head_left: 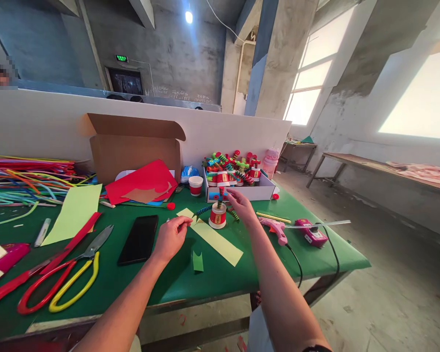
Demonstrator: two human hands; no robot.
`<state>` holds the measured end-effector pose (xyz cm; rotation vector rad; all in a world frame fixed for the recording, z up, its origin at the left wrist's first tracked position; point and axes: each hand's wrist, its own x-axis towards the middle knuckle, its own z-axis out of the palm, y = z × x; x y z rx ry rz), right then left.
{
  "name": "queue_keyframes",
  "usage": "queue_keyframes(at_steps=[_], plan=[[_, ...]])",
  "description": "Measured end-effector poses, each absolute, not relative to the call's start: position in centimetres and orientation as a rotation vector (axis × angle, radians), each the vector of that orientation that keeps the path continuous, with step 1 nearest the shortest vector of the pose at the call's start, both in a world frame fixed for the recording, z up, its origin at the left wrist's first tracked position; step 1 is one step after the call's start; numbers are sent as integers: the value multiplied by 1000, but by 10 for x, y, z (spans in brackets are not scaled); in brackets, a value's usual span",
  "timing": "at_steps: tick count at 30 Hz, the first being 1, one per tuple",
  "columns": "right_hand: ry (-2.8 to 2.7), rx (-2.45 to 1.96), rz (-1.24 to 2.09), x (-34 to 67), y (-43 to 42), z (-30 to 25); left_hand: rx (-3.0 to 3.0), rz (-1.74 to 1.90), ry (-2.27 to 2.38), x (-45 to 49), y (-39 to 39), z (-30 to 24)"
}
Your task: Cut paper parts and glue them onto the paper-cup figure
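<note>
A small figure made from a red and white paper cup (218,216) stands upright on the green table, with a blue head (216,196), a red coil on top and coiled pipe-cleaner arms. My right hand (243,208) reaches in from the right, fingers stretched out and slightly apart, fingertips at the edge of the head. To the left of the figure, my left hand (172,237) is closed in a pinch near the end of the blue coiled arm (204,210); what it holds is too small to make out. Under and beside the cup lies a pale yellow-green paper strip (220,244).
Behind the figure, a white box (242,194) holds several similar figures. A pink glue gun (275,229) with its cord lies right. Left are a black phone (138,239), scissors (91,249), a green paper scrap (197,261) and pipe cleaners (29,181). Stacked paper cups (195,186) stand behind.
</note>
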<state>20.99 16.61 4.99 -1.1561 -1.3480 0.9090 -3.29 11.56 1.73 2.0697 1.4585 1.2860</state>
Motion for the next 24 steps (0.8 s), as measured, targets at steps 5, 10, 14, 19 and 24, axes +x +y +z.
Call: queue_keyframes(at_steps=[5, 10, 14, 19, 24], plan=[[-1352, -1187, 881, 214, 164, 52, 2064, 1268, 1453, -33, 115, 17], [-1288, -1208, 880, 214, 165, 51, 2048, 1236, 1452, -34, 114, 17], [-1222, -1229, 865, 218, 169, 48, 2042, 1235, 1437, -34, 113, 17], [-1112, -1344, 849, 233, 172, 40, 2024, 1230, 1460, -35, 113, 17], [-1157, -1480, 709, 245, 173, 29, 1956, 1201, 1415, -35, 115, 17]])
